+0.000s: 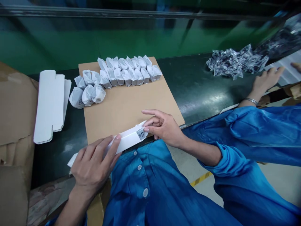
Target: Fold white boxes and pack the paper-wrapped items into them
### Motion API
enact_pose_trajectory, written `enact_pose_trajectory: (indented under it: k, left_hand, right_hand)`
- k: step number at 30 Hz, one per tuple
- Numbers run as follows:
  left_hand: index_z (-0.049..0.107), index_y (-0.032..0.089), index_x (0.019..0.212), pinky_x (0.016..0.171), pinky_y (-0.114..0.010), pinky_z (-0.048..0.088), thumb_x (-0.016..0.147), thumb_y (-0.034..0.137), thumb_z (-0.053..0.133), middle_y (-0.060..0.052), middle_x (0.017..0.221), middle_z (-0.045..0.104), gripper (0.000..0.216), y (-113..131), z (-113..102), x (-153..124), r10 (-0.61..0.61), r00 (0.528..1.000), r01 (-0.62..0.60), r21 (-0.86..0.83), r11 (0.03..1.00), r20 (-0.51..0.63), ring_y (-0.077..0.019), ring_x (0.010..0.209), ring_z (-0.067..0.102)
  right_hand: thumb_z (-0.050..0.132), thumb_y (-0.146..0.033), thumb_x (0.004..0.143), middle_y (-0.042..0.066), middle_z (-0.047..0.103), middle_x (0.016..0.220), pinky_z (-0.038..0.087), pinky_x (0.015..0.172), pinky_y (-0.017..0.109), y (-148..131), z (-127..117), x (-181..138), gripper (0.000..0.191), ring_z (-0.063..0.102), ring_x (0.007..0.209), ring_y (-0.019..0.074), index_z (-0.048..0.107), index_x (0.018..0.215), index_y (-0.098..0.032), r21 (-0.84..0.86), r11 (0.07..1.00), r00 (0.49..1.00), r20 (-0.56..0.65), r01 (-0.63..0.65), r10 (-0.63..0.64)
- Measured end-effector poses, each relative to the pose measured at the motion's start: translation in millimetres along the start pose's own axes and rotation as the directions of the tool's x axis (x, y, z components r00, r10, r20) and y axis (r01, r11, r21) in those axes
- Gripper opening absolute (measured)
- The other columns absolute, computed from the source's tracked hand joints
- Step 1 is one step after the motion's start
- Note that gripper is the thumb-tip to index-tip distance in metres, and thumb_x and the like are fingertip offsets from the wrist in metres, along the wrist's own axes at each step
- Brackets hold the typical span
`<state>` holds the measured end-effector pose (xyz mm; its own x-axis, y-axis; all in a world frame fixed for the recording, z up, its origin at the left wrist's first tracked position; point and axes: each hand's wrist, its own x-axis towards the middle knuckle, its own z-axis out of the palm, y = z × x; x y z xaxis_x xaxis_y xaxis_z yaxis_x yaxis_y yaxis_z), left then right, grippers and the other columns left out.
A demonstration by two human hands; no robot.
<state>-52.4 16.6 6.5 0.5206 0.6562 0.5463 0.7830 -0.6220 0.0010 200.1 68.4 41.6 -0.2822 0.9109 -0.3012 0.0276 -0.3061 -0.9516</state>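
Note:
My left hand (95, 161) is wrapped around a long, narrow white carton (128, 139), slanted at the near edge of the cardboard sheet (131, 106). A grey-white wrapped packet (141, 134) with a printed recycling mark shows at the carton's right end, partly inside it. My right hand (164, 127) pinches at that end with thumb and fingers, its index finger stretched out above. How much of the packet lies within the carton is hidden. Several similar wrapped packets (128, 77) stand in rows along the far side of the sheet.
Flat white cartons (48, 106) are stacked at left on the dark green bench (188, 84), beside a large brown cardboard box (16, 110). Crumpled clear plastic bags (235, 61) lie at far right. A co-worker's hand (265, 81) rests close to them.

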Motion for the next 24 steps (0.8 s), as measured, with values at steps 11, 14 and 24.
enact_pose_trajectory:
  k: [11, 14, 24]
  left_hand:
    - [0.056, 0.016, 0.139, 0.071, -0.035, 0.042, 0.071, 0.028, 0.085, -0.012, 0.093, 0.076, 0.075, 5.9, 4.6, 0.2, 0.044, 0.972, 0.005, 0.205, 0.979, -0.233, -0.025, 0.079, 0.067]
    - [0.057, 0.015, 0.138, 0.069, -0.036, 0.042, 0.069, 0.027, 0.086, -0.013, 0.093, 0.076, 0.076, 3.9, 6.0, -1.1, 0.041, 0.968, 0.011, 0.207, 0.978, -0.247, -0.0259, 0.077, 0.067]
    - [0.055, 0.013, 0.14, 0.07, -0.036, 0.043, 0.07, 0.023, 0.085, -0.016, 0.092, 0.074, 0.077, 0.8, 7.8, 0.8, 0.042, 0.965, -0.013, 0.111, 0.994, -0.26, -0.027, 0.078, 0.067]
  right_hand:
    - [0.066, -0.019, 0.084, 0.008, 0.074, 0.108, 0.043, 0.039, 0.013, -7.5, 14.7, -13.9, 0.059, 0.058, 0.058, 0.0056, 0.052, 0.142, -0.018, -0.013, 0.999, 0.998, 0.043, 0.051, -0.051]
    - [0.061, -0.018, 0.088, 0.009, 0.07, 0.122, 0.044, 0.04, 0.014, -11.9, 11.3, -15.8, 0.067, 0.053, 0.052, 0.0028, 0.039, 0.151, -0.024, -0.034, 0.999, 0.986, 0.164, -0.007, 0.013]
    - [0.065, -0.022, 0.088, 0.017, 0.058, 0.138, 0.043, 0.049, 0.018, -29.6, 1.6, -14.2, 0.095, 0.039, 0.055, 0.0031, 0.003, 0.16, -0.026, -0.154, 0.988, 0.904, 0.424, 0.016, 0.052]
